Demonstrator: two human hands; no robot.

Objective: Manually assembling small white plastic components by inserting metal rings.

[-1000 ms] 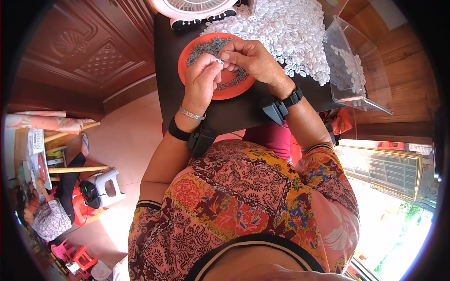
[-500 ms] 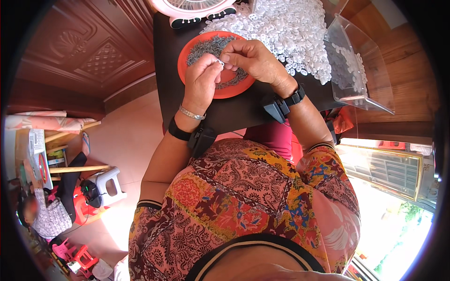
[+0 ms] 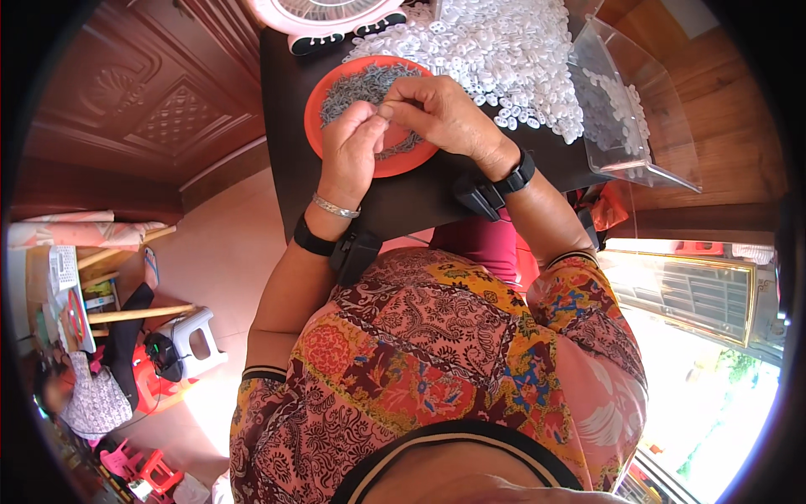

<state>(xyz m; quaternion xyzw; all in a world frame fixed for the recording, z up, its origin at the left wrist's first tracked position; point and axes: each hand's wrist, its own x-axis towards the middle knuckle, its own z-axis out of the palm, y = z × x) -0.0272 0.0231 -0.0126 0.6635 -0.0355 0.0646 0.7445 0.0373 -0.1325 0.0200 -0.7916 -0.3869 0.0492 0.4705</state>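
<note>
Over an orange plate [image 3: 311, 126] on the dark table, my two hands meet fingertip to fingertip. My left hand [image 3: 350, 149] is closed in a pinch on a small white plastic piece, now mostly covered by the fingers. Thumb and forefinger of my right hand [image 3: 443, 114] press together at the same spot; what they hold is hidden. The plate carries many small grey screws [image 3: 359, 91], spread around its inside. Just beyond my right hand lies a large heap of white oval pieces with holes [image 3: 495, 59].
A pink fan [image 3: 323, 17] stands at the table's far left. To the right of the heap is a clear plastic bin [image 3: 621, 109] with more white pieces. Another person [image 3: 96, 391] sits at the lower left, near a white stool [image 3: 198, 343].
The white piece showed between my fingertips before; now the fingers have closed together over it. My right fingertips have come against the left ones. The whole view has shifted slightly.
</note>
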